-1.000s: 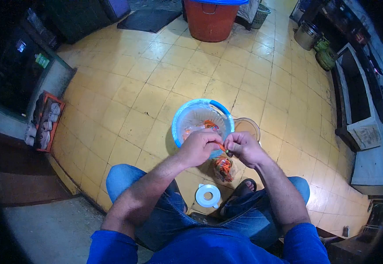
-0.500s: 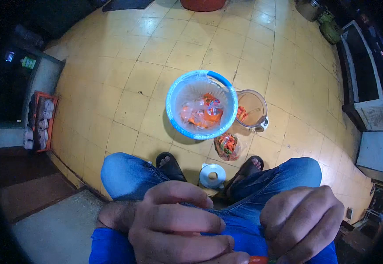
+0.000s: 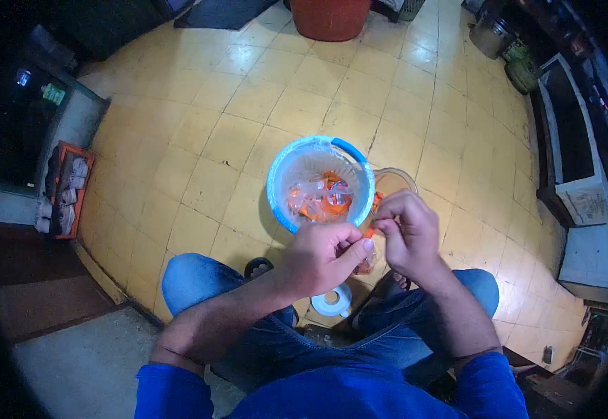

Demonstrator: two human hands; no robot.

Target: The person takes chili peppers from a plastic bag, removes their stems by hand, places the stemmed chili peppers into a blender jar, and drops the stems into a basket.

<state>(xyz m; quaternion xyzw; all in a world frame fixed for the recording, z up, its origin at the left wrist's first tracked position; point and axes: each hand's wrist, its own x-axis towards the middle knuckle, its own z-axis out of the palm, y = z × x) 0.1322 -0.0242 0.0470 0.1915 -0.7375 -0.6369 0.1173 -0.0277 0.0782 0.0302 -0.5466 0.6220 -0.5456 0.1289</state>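
Between my two hands is an orange-red chili pepper (image 3: 369,232), held over the near right edge of a basket. My left hand (image 3: 318,257) grips its body between thumb and fingers. At its green stem end, my right hand (image 3: 412,234) is closed in a pinch. The blue-rimmed basket (image 3: 273,187) contains clear plastic and orange-red packets. A clear blender jug (image 3: 400,178) with chili pieces inside is partly covered by my right hand. Below the hands, a plastic bag of chilies (image 3: 367,267) is mostly hidden.
A white ring-shaped lid (image 3: 331,302) lies between my feet. An orange rack of shoes (image 3: 76,192) stands at the left. Farther off are a red tub (image 3: 328,19), a green gas cylinder (image 3: 520,70) and a white cabinet (image 3: 583,181) on the right.
Both hands have moved from close to my lap forward to the basket's near edge, carrying the chili pepper. The view has tilted up slightly, and my hands now partly cover the jug and bag.
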